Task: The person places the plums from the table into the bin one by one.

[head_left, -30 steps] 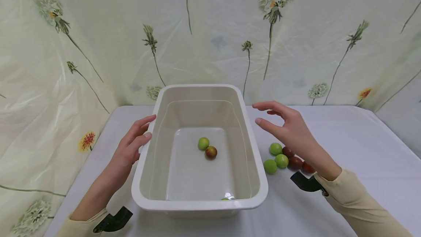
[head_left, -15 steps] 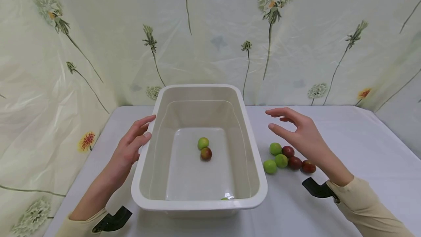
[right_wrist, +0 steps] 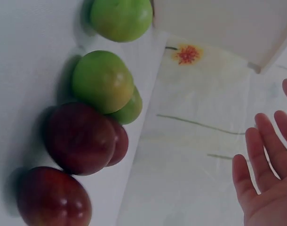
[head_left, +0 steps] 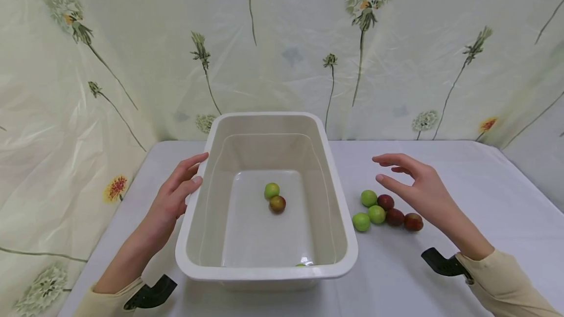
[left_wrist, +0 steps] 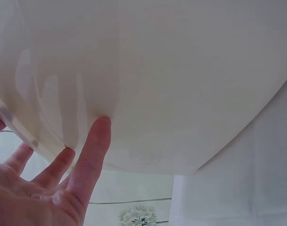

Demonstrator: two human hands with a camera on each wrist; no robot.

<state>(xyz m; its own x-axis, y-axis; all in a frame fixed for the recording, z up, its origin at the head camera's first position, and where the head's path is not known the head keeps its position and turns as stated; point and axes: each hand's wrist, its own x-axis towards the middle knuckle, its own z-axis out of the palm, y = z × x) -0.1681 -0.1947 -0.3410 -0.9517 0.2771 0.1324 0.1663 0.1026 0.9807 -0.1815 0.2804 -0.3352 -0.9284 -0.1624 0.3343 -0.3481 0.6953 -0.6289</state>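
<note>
1. Fruit: a cluster of six small round fruits, three green and three dark red, lies on the table just to the right of the tub, the pieces touching or nearly touching one another.
2. The left hand lies flat against the outside of the tub's left wall. Its fingers are straight and press on the wall just under the rim. This grip is open and curls round nothing.
3. The tub is a pale, deep, rectangular plastic one. It stands upright in the middle of the table, close to the person.
4. Inside the tub, near the middle of its floor, a green fruit and a red-and-green fruit sit touching each other. A sliver of another green piece shows at the near wall, mostly hidden by the rim.
5. The right hand hovers above the table, just right of the loose fruit and a little above it. Its fingers are spread and only slightly bent, pointing toward the tub. This grip is open and empty, touching neither fruit nor tub.
6. A cream sleeve covers the right forearm, with a black strap at the wrist.
7. A pale curtain printed with dandelions hangs behind the table.
</note>
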